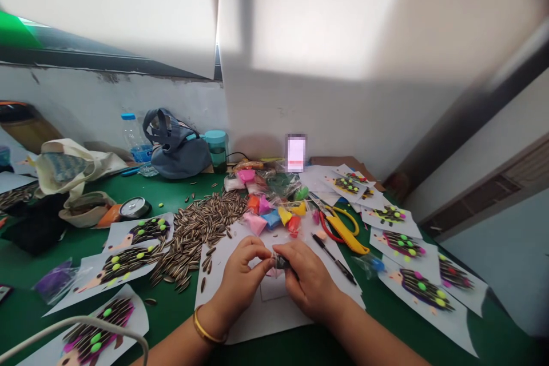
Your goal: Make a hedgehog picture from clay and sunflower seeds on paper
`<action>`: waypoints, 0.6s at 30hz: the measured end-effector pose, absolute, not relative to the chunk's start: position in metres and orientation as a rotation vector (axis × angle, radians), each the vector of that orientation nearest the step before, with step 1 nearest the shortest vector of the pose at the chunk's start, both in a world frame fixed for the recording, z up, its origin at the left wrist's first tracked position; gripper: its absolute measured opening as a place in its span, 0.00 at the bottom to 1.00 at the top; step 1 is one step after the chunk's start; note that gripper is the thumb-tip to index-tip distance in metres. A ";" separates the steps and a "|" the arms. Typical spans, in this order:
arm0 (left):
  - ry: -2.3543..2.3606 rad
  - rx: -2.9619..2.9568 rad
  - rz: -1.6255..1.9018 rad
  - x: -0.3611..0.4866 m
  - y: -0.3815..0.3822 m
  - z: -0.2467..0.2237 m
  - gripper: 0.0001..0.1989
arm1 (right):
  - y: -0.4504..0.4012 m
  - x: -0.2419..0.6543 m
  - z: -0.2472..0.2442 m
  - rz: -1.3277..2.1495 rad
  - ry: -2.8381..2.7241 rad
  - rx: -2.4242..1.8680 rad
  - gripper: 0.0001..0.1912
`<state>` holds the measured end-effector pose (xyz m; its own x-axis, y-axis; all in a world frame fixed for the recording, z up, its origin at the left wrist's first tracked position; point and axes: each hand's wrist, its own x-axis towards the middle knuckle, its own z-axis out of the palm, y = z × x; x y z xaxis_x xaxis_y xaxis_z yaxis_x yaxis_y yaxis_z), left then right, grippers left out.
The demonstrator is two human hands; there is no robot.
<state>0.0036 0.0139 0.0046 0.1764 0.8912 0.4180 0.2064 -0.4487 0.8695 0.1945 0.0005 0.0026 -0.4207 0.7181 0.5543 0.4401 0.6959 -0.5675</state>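
Observation:
My left hand (242,274) and my right hand (306,277) meet over the white paper (240,326), their fingers pinched together. Between them is a small dark item (281,262), partly hidden by my right fingers; it looks like a wrapped bit of dark clay, held mainly by my right hand. My left thumb and index finger touch its left end. Beyond my hands lie small packets of coloured clay, with a blue packet (271,218) and a red packet (294,225) among them. A black pen (334,258) rests on the paper to the right.
Striped seeds (206,223) are heaped to the left. Hedgehog pictures (124,266) lie on both sides of the green table (171,320). Yellow-handled scissors (338,220) and a yellow cutter (349,234) sit at right. A blue bag (180,151) and a bottle (139,148) stand behind.

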 end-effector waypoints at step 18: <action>1.129 2.091 1.225 0.002 0.009 0.006 0.05 | 0.000 0.195 0.004 0.419 -2.102 -0.891 0.28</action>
